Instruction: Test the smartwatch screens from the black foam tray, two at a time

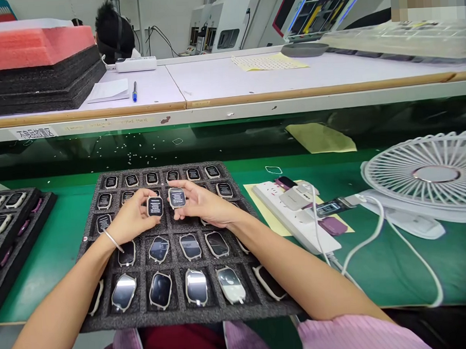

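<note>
Your black watch screens [154,206] show white text, lol, the foam tray [189,318] under them is speckled charcoal, the bench mat [40,270] is bright green, your sleeve [352,336] is pink, and the fan [422,176] is white.

A rough, matt black foam tray [162,319] is filled at lower centre with rectangular watch bodies [161,290], whose dark glass faces are glossy and smooth. A smooth white plastic power strip [292,218] and a white plastic fan [436,173] are seen at right on a smooth green tabletop mat [39,260]; coarse pink-and-black foam sheets [30,47] are stacked at upper left.
</note>
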Tool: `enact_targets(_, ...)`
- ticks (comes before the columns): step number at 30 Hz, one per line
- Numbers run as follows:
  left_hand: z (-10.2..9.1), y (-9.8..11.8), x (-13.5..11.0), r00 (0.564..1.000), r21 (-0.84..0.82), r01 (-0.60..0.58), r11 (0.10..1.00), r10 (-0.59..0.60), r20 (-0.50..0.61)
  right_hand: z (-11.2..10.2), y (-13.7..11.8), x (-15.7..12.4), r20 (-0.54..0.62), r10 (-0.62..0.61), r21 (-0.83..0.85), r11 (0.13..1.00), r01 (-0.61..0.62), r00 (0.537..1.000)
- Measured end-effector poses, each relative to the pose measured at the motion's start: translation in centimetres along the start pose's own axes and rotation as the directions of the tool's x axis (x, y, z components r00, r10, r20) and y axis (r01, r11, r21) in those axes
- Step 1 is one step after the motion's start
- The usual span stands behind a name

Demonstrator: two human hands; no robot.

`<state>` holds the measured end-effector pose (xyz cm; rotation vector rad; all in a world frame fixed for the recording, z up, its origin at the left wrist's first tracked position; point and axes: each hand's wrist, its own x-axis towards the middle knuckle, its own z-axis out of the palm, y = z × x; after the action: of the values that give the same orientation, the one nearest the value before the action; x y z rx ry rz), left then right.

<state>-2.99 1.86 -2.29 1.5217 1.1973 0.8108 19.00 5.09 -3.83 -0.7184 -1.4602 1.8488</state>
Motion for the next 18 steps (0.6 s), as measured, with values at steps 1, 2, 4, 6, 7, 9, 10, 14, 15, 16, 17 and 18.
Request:
enact_targets(1, -0.1, -0.1, 0.0, 0.999, 0.153, -0.034, 0.988, 0.032, 0.014, -0.1, 0.1, -0.1, 0.04, 0.013, -0.074, 0.997, -0.01, 0.999)
enact_targets(2, -0.2, -0.2, 0.0, 0.997, 0.309, -0.079, 0.948, 0.075, 0.024, -0.3, 0.2, -0.2, 0.067, 0.023, -0.181, 0.983, -0.01, 0.998)
enact_targets(4, -0.1, -0.4, -0.1, 0.988, 0.552, -0.149, 0.82, 0.147, 0.048, -0.4, 0.3, -0.5, 0.077, 0.005, -0.477, 0.878, 0.033, 0.997)
enact_targets(6, 0.1, -0.6, -0.1, 0.985, 0.675, -0.165, 0.719, 0.161, 0.069, -0.4, 0.4, -0.7, 0.083, -0.056, -0.742, 0.663, 0.099, 0.995)
enact_targets(7, 0.2, -0.7, -0.2, 0.986, 0.71, -0.155, 0.687, 0.149, 0.071, -0.3, 0.5, -0.8, 0.098, -0.078, -0.821, 0.557, 0.125, 0.992)
enact_targets(9, 0.2, -0.9, -0.2, 0.99, 0.759, -0.127, 0.639, 0.125, 0.061, -0.1, 0.4, -0.9, 0.126, -0.088, -0.894, 0.421, 0.151, 0.988)
enact_targets(10, 0.1, -1.0, -0.3, 0.992, 0.778, -0.113, 0.618, 0.117, 0.051, -0.1, 0.2, -1.0, 0.127, -0.08, -0.913, 0.38, 0.148, 0.989)
enact_targets(14, 0.1, -0.2, -0.1, 0.995, 0.827, -0.072, 0.557, 0.093, 0.024, -0.8, -2.0, -1.5, 0.063, -0.052, -0.967, 0.242, 0.074, 0.997)
enact_targets(15, 0.4, 0.2, 0.0, 0.995, 0.827, -0.086, 0.555, 0.095, 0.04, -1.2, -3.0, -1.9, 0.038, -0.049, -0.978, 0.202, 0.048, 0.998)
enact_targets(16, 0.8, 0.8, 0.3, 0.992, 0.824, -0.114, 0.554, 0.106, 0.066, -1.7, -3.9, -2.2, 0.003, -0.046, -0.988, 0.152, 0.01, 0.999)
enact_targets(17, 1.4, 1.3, 0.7, 0.988, 0.821, -0.151, 0.551, 0.123, 0.099, -2.2, -4.9, -2.6, -0.049, -0.038, -0.995, 0.09, -0.046, 0.998)
enact_targets(18, 2.2, 1.9, 1.1, 0.981, 0.819, -0.189, 0.542, 0.14, 0.134, -2.6, -5.7, -3.1, -0.118, -0.022, -0.993, 0.019, -0.118, 0.993)
